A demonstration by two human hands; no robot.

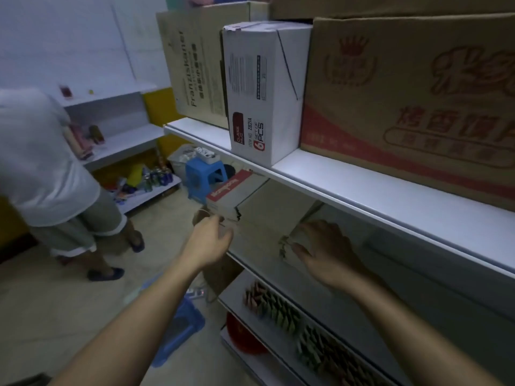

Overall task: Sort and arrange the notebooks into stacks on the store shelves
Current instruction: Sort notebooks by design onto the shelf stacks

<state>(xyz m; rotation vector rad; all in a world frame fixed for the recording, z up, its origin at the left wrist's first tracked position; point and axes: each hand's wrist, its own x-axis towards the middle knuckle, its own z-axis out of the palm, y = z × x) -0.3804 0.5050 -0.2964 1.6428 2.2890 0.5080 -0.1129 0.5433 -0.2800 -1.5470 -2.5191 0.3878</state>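
Left hand [211, 239] sits at 9 o'clock of notebook stacks [259, 218], fingers' grip unclear; right hand [327, 246] at 4 o'clock, fingers pinching their edge; uneven shove probably slides red-banded notebook [228, 190] off shelf [250, 264].

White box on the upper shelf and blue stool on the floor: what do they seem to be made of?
The white box looks like matte printed cardboard: folded flaps, creased edges. The blue stool is probably moulded plastic: smooth, uniform colour, slight sheen.
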